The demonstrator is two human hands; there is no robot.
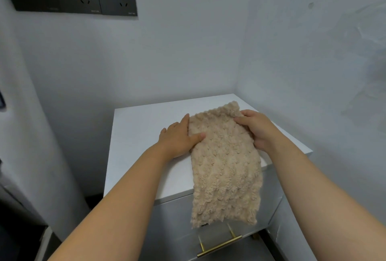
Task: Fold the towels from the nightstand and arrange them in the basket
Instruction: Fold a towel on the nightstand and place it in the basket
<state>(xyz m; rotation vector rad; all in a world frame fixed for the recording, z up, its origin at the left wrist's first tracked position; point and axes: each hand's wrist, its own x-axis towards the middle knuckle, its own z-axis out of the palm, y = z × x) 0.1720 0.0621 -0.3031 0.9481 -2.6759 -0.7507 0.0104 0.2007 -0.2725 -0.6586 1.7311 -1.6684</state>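
Towel (225,162) lies on the right part of the nightstand (142,135) top, its near half hanging over the nightstand's front edge above the drawer handle (219,246). The left hand (179,137) lies flat at the towel's left edge, thumb pressing the pile. The right hand (254,129) grips the right edge, fingers curled over it.
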